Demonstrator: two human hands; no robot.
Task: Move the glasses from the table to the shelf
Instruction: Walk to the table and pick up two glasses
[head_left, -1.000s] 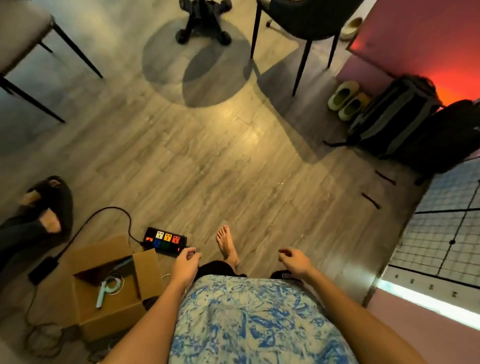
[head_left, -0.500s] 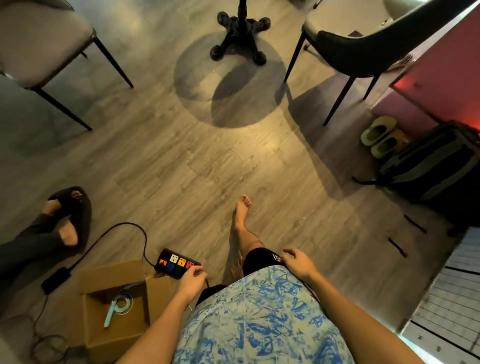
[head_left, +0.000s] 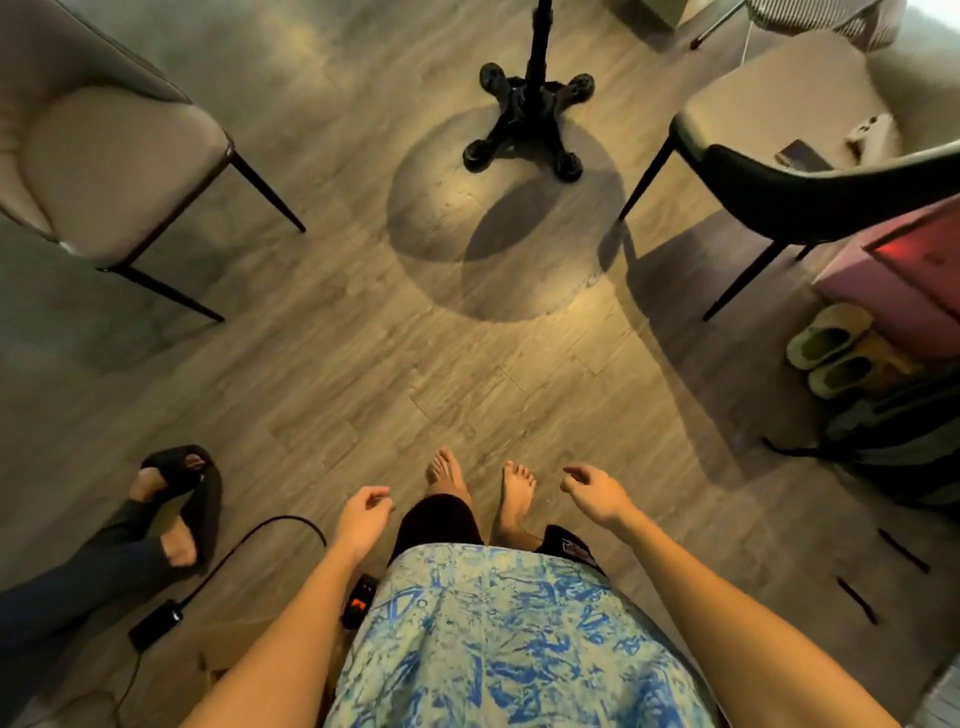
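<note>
- The glasses lie outside the frame, so neither their place nor the way their long axis runs can be told.
- Of the bench only the black pedestal base shows. Its four feet stand on the wooden floor and its post is cut off by the top edge. The bench top is out of view, marked only by a round shadow on the boards.
- The left hand hangs in front of the body with its grip slack: fingers loosely curled and nothing in it.
- The right hand is held a little further out, its grip likewise loose and empty.
- Two bare feet stand between the hands, toes toward the pedestal base.
- A pale chair stands left of the pedestal base, cut off by the left edge.
- A dark-backed chair stands to the right. On its seat lie a dark flat thing and a small white thing, both too blurred to name.
- A power strip is mostly hidden behind the left forearm.
- A black cable curves down to an adapter. Below that, only a corner of a cardboard box shows.
- Another person's legs, in black slippers, enter from the left edge.
- At the right, green slippers sit beside a pink cabinet, and a backpack is cut off by the right edge.
</note>
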